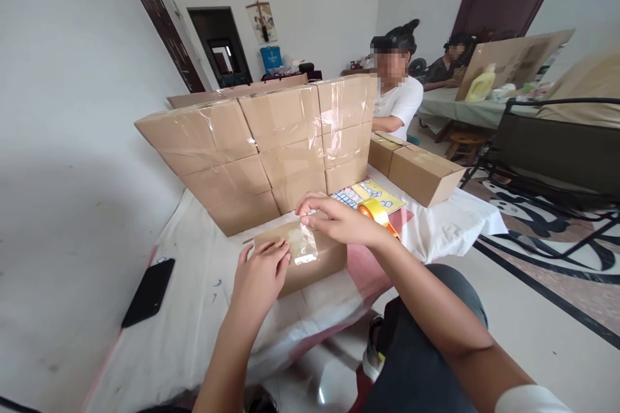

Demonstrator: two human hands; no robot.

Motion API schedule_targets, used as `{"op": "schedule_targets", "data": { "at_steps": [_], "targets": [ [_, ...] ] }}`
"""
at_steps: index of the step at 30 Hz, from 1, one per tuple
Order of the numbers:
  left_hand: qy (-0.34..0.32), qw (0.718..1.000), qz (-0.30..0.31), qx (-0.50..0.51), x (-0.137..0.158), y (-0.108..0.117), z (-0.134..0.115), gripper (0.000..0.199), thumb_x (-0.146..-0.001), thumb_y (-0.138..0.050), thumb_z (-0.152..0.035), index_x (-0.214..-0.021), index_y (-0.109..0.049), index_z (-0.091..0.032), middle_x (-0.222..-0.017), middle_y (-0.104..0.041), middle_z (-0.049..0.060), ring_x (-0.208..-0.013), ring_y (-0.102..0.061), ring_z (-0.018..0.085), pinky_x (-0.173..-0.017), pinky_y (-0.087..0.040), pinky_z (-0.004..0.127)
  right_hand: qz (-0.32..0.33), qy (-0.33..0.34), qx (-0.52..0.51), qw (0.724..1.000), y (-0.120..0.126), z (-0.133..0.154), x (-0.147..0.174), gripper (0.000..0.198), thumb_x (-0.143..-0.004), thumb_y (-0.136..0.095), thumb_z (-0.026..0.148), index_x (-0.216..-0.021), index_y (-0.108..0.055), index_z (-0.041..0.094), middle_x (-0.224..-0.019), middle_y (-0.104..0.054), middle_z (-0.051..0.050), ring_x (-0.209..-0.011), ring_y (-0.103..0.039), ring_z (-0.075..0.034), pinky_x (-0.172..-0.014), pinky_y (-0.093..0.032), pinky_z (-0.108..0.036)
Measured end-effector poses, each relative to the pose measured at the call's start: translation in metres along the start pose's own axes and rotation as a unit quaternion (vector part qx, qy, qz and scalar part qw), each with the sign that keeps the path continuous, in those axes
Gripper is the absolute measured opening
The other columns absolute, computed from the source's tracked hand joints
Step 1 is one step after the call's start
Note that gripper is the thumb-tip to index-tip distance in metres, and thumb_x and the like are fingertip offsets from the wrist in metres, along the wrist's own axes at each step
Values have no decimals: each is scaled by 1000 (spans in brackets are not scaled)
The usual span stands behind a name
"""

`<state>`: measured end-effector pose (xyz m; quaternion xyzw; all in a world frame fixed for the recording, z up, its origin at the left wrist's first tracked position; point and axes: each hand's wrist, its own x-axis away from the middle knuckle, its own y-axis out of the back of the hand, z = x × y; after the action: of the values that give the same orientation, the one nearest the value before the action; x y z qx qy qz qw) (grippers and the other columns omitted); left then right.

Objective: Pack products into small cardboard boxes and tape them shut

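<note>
A cardboard box [314, 271] lies in front of me on the covered table. My left hand [261, 271] rests on its left end, fingers stretched flat over the top. Above the middle of the box, my right hand [329, 216] pinches the edge of a strip of clear packing tape [306, 246]. The strip's lower part hangs over the near side of the box, and its contact with the cardboard is hard to tell. Just right of my right wrist is a yellow roll of tape [372, 209] on an orange dispenser, partly hidden by my forearm.
Taped boxes [290, 110] are stacked like a wall behind the work. More boxes [421, 168] lie to the right, near a patterned board [375, 193]. A black phone [149, 292] lies at left. A person [400, 100] in white sits across; another [448, 64] works farther back.
</note>
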<state>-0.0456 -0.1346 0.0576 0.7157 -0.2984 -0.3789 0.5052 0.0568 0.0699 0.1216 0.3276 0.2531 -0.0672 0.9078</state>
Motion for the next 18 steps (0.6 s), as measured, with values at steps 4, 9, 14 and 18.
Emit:
{"op": "schedule_targets", "data": {
  "at_steps": [4, 9, 14, 18],
  "targets": [
    [-4, 1000, 16, -1, 1, 0, 2, 33, -100, -43, -30, -123, -67, -30, -138, -67, 2, -130, -59, 24, -117, -31, 58, 22, -62, 46, 997, -25, -41, -11, 12, -99, -53, 25, -93, -63, 20, -107, -66, -5, -111, -57, -21, -100, -40, -37],
    [-11, 999, 42, 18, 4, -1, 8, 37, -99, -43, -30, -131, -61, -28, -147, -59, 4, -139, -51, 24, -119, -31, 58, 53, -137, 176, 973, -46, -60, -21, 12, -99, -53, 22, -93, -63, 19, -112, -64, -8, -114, -51, -26, -100, -34, -45],
    [0, 998, 37, 45, 6, 4, 2, 47, -97, -48, -30, -143, -49, -21, -144, -61, 11, -133, -56, 27, -113, -41, 52, 73, -147, 186, 969, -49, -57, -27, 11, -98, -53, 21, -94, -63, 18, -114, -63, -7, -113, -50, -25, -99, -34, -43],
    [0, 999, 22, 32, 7, 3, -4, 57, -98, -48, -31, -153, -35, -21, -138, -64, 14, -124, -63, 29, -101, -49, 50, 76, -157, 190, 966, -47, -60, -25, 11, -97, -55, 22, -92, -64, 18, -112, -63, -8, -112, -50, -25, -98, -34, -43]
  ]
}}
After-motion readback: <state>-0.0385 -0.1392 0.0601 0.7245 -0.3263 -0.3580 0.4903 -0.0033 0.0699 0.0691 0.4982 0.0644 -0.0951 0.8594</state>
